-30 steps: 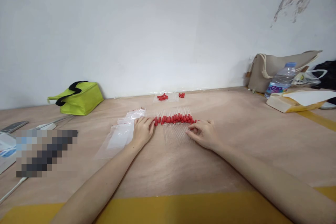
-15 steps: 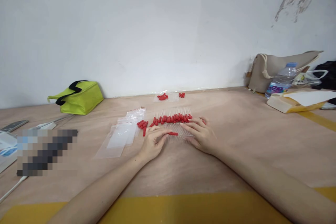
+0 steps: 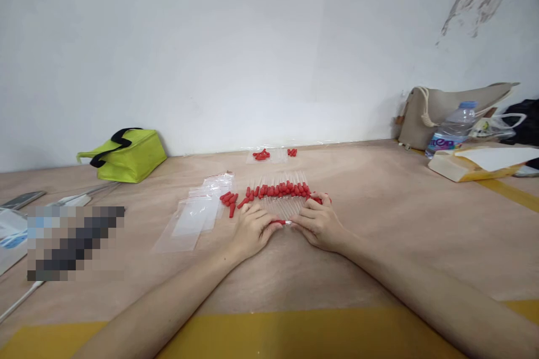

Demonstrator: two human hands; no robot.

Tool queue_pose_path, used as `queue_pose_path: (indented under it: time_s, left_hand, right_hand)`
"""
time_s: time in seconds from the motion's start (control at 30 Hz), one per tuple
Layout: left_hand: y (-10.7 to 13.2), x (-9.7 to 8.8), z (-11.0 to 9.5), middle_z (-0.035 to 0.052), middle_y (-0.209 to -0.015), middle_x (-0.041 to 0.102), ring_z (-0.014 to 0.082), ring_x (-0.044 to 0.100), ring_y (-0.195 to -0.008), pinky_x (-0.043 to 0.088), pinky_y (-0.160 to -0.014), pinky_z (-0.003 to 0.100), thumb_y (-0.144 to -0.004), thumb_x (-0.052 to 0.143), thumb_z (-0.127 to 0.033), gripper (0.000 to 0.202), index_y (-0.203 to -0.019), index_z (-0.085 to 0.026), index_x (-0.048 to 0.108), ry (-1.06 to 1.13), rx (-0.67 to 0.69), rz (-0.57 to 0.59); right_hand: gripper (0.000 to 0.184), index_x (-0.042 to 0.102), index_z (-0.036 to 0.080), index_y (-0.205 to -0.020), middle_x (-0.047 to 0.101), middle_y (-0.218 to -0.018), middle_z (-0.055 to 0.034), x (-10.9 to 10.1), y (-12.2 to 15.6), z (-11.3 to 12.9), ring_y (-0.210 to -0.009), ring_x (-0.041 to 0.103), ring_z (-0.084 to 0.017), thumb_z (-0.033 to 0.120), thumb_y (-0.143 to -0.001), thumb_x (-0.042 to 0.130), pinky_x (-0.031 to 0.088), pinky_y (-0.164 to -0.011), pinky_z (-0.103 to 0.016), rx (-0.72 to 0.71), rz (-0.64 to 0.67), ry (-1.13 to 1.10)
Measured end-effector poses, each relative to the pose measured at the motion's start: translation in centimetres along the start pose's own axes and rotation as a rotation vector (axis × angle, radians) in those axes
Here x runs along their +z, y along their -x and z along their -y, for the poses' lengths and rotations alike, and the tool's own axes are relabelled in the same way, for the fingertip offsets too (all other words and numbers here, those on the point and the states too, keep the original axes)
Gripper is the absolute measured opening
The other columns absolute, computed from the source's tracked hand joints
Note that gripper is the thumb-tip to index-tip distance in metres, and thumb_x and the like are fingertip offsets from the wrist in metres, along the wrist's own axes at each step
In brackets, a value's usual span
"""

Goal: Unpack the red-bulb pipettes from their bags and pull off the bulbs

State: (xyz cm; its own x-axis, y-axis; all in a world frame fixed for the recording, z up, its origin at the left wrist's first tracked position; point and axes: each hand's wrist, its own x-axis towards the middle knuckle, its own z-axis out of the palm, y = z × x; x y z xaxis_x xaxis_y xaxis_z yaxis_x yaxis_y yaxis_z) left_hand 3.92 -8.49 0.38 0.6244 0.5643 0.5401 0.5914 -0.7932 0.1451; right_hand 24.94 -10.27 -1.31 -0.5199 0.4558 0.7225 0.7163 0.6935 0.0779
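Note:
A row of clear glass tubes [image 3: 283,206] lies on the brown table, with red rubber caps [image 3: 278,189] lined along their far part. My left hand [image 3: 251,231] and my right hand [image 3: 319,224] meet at the near edge of the row, fingers pinched together on one tube with a red cap between them. A few loose red caps [image 3: 229,199] lie just left of the row. Several clear zip bags [image 3: 194,217] are spread to the left of my left hand.
A lime-green bag [image 3: 126,155] sits at the back left, a beige tote [image 3: 446,109], a water bottle [image 3: 451,127] and a yellow-edged box [image 3: 471,164] at the back right. More red caps on plastic [image 3: 269,154] lie by the wall. A phone [image 3: 22,199] lies far left.
Both hands left the ends of the cap row and came together at its near edge. Several caps were pushed out to the left, and one capped tube was drawn toward me.

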Motion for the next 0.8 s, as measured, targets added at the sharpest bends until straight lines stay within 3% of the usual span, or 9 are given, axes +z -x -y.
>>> queue_pose_path:
  time_s: [0.17,0.4,0.5,0.63,0.8]
  left_hand:
    - [0.3,-0.1,0.1,0.0009,-0.063,0.060,0.0150,0.046,-0.067,0.029,-0.070,0.033,-0.086,0.044,-0.031,0.025,-0.073,-0.018,0.061,-0.035,0.018,0.004]
    - [0.7,-0.4,0.2,0.0009,-0.065,0.059,0.0155,0.047,-0.068,0.030,-0.069,0.033,-0.086,0.043,-0.026,0.023,-0.072,-0.019,0.059,-0.033,0.012,0.013]
    - [1.1,-0.8,1.3,0.0010,-0.066,0.059,0.0156,0.050,-0.069,0.034,-0.069,0.032,-0.086,0.044,-0.026,0.021,-0.074,-0.019,0.059,0.009,-0.073,-0.059]
    - [0.9,-1.5,3.5,0.0036,-0.085,0.060,0.0156,0.054,-0.080,0.042,-0.073,0.029,-0.086,0.044,-0.026,0.018,-0.090,-0.020,0.061,0.131,-0.203,-0.228]
    - [0.1,-2.9,6.7,0.0070,-0.090,0.053,0.0180,0.053,-0.085,0.046,-0.075,0.032,-0.082,0.043,-0.021,0.024,-0.098,-0.018,0.061,-0.006,-0.394,-0.368]
  right_hand:
    - [0.014,0.063,0.022,-0.078,0.058,-0.057,0.0031,-0.1,-0.1,0.1,-0.066,0.041,-0.012,0.025,-0.083,0.050,0.022,-0.086,-0.037,-0.032,-0.022,-0.030]
    - [0.018,0.063,0.022,-0.074,0.057,-0.056,0.0023,-0.3,0.3,-0.3,-0.066,0.042,-0.012,0.026,-0.083,0.049,0.024,-0.086,-0.035,0.000,0.003,-0.029]
    - [0.017,0.066,0.024,-0.078,0.059,-0.059,0.0017,-0.5,1.1,-1.4,-0.068,0.045,-0.012,0.028,-0.083,0.050,0.024,-0.084,-0.034,0.082,-0.027,0.004]
    - [0.017,0.067,0.026,-0.084,0.064,-0.063,0.0009,-0.2,1.3,-2.2,-0.064,0.049,-0.012,0.032,-0.083,0.052,0.024,-0.080,-0.032,0.247,-0.102,0.019]
    - [0.022,0.065,0.022,-0.094,0.067,-0.076,-0.0022,0.3,0.0,-1.4,-0.070,0.054,-0.013,0.023,-0.085,0.044,0.025,-0.077,-0.031,0.373,-0.038,-0.001]
